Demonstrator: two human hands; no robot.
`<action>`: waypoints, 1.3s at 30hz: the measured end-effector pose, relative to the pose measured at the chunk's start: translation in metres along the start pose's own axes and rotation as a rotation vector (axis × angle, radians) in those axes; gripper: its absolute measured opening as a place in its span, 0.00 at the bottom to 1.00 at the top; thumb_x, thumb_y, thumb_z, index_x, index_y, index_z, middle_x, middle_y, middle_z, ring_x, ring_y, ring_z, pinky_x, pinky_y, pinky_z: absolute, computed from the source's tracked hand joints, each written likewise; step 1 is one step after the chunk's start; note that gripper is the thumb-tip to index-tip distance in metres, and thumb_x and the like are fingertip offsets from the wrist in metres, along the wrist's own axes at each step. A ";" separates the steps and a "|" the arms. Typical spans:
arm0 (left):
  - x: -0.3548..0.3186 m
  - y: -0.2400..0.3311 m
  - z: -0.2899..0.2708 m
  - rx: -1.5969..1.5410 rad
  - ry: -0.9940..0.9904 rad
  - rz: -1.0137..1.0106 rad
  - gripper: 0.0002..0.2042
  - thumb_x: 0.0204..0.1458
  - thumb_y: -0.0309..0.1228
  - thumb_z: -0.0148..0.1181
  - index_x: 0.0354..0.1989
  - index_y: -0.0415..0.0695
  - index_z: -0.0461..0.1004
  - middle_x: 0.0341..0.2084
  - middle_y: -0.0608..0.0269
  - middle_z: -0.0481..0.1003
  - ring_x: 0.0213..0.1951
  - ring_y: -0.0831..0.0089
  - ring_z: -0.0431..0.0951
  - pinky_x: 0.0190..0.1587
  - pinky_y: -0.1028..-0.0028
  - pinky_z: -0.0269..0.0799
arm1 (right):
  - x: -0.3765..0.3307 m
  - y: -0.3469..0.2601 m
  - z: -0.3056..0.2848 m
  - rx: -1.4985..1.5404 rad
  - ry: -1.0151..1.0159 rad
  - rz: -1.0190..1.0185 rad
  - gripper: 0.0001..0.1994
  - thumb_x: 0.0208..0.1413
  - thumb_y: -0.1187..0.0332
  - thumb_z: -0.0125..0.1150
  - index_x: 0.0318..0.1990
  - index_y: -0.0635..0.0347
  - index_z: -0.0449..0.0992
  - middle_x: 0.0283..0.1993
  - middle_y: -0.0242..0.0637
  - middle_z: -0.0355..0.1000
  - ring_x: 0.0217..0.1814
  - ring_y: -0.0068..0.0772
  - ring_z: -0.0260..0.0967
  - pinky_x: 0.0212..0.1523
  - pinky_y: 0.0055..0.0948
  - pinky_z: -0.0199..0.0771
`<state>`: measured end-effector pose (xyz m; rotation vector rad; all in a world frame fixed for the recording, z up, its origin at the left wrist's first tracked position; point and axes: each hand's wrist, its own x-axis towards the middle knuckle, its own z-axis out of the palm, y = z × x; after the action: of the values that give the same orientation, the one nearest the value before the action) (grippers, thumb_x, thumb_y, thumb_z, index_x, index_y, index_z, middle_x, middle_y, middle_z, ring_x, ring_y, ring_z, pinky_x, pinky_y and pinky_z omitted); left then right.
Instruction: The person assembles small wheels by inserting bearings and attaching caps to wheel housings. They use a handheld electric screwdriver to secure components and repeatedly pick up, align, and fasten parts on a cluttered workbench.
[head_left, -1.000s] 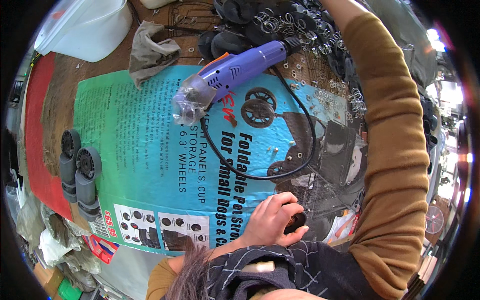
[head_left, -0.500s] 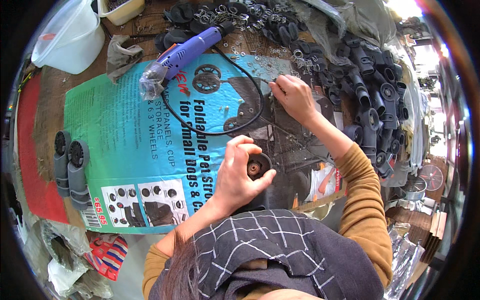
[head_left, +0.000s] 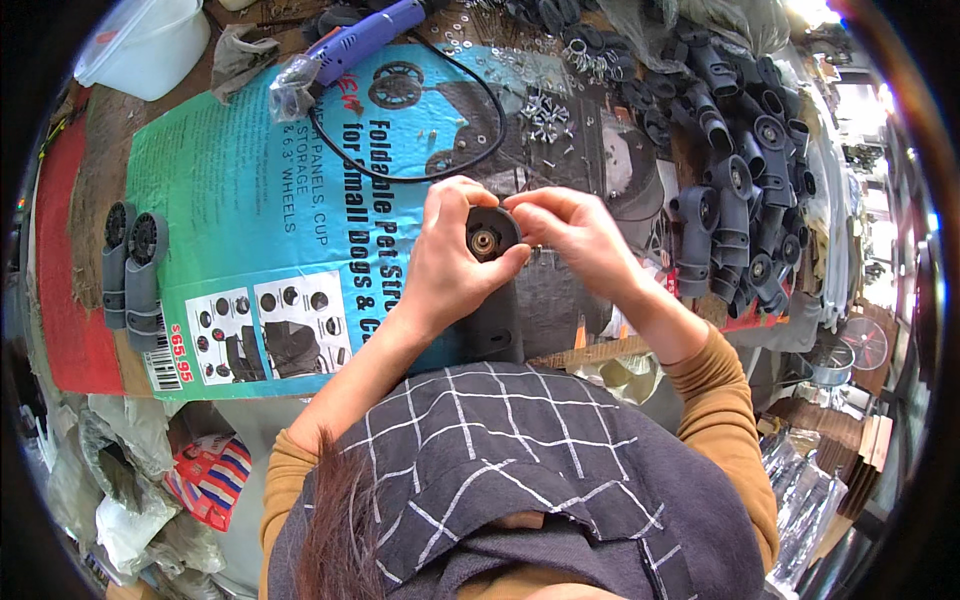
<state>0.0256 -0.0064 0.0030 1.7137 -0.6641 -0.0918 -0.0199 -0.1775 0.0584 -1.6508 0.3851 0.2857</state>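
A blue-green printed sheet (head_left: 175, 175) covers much of the counter (head_left: 75, 300) and serves as the landmark. Across the sheet's left edge, by its near corner, two grey fittings with spoked wheels (head_left: 143, 285) lie side by side. Beyond the sheet's far left corner stands a white plastic tub (head_left: 150, 50), and below the near left corner hangs a striped red, white and blue bag (head_left: 212, 480). A crumpled grey rag (head_left: 242, 60) sits at the far edge, with a purple power screwdriver (head_left: 370, 40) lying slantwise just right of it; its black cord (head_left: 420, 178) loops over the sheet.

At the sheet's near edge, right of its middle, the left hand (head_left: 440, 255) is clamped around a dark fitting (head_left: 490, 315), whose round open end, with a brass-coloured centre, faces up. The right hand (head_left: 583, 242) is close beside it, fingertips at the rim; blur hides whether they grip anything.

Beyond both hands, on the sheet's dark right part, lies a cluster of silver screws (head_left: 545, 120). Coil springs (head_left: 588, 60) lie past its far right portion, and a heap of dark fittings (head_left: 740, 180) crowds its right side.
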 end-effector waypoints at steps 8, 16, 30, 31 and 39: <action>0.000 0.001 0.002 0.003 0.002 -0.009 0.26 0.36 0.31 0.72 0.43 0.41 0.65 0.42 0.51 0.66 0.47 0.55 0.68 0.48 0.63 0.69 | 0.003 0.017 0.012 0.132 0.028 0.070 0.11 0.57 0.66 0.62 0.41 0.66 0.76 0.35 0.33 0.74 0.38 0.18 0.69 0.40 0.21 0.70; 0.002 0.002 -0.002 0.015 -0.035 -0.001 0.23 0.39 0.34 0.73 0.44 0.43 0.71 0.54 0.49 0.63 0.57 0.53 0.64 0.58 0.63 0.63 | 0.022 0.009 -0.009 -0.079 0.208 -0.070 0.12 0.53 0.63 0.67 0.33 0.65 0.76 0.32 0.33 0.74 0.33 0.23 0.70 0.35 0.25 0.70; -0.005 0.003 0.001 0.063 0.079 0.082 0.24 0.38 0.33 0.75 0.42 0.44 0.67 0.56 0.50 0.57 0.57 0.54 0.60 0.59 0.59 0.58 | 0.029 -0.003 -0.011 -0.397 0.280 -0.153 0.06 0.52 0.70 0.62 0.32 0.64 0.76 0.30 0.30 0.73 0.32 0.21 0.69 0.36 0.24 0.69; -0.006 0.003 0.002 0.050 0.098 0.085 0.20 0.41 0.32 0.73 0.41 0.44 0.70 0.56 0.49 0.57 0.56 0.52 0.63 0.56 0.59 0.63 | 0.016 -0.005 -0.006 -0.289 0.180 -0.144 0.06 0.53 0.71 0.62 0.32 0.65 0.76 0.30 0.28 0.72 0.33 0.17 0.67 0.36 0.20 0.67; -0.006 0.000 0.003 -0.058 0.069 0.071 0.08 0.42 0.26 0.68 0.30 0.43 0.76 0.51 0.53 0.66 0.52 0.54 0.67 0.54 0.61 0.64 | 0.003 -0.023 0.012 -0.322 0.034 -0.020 0.06 0.53 0.71 0.65 0.31 0.63 0.74 0.29 0.25 0.70 0.30 0.12 0.63 0.30 0.16 0.64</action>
<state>0.0196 -0.0061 0.0005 1.6284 -0.6642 -0.0020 -0.0071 -0.1636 0.0764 -1.9764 0.3611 0.3169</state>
